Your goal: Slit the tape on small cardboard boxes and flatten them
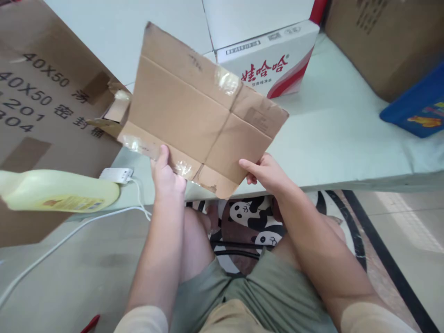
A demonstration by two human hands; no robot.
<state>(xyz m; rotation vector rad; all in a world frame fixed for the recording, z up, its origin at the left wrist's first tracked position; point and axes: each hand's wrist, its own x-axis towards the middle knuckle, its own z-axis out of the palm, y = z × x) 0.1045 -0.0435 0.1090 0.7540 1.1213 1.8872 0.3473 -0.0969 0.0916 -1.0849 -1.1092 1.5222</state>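
Note:
A flattened brown cardboard box [180, 106], creased and with bits of clear tape on its flaps, is held up tilted above the bench in the head view. My left hand [167, 173] grips its lower left edge, thumb on the near face and the fingers mostly hidden behind. At the lower right edge my right hand [265, 172] pinches the cardboard between thumb and curled fingers. Behind the flattened box stands a white and red carton [277, 74] with Chinese print, partly covered by it.
A large printed carton [52, 106] stands on the left, with a pale yellow bottle [65, 190] before it. A white power strip [117, 175] trails a cable along the bench [333, 138]. To the right are a brown box [385, 51] and a blue container [416, 104].

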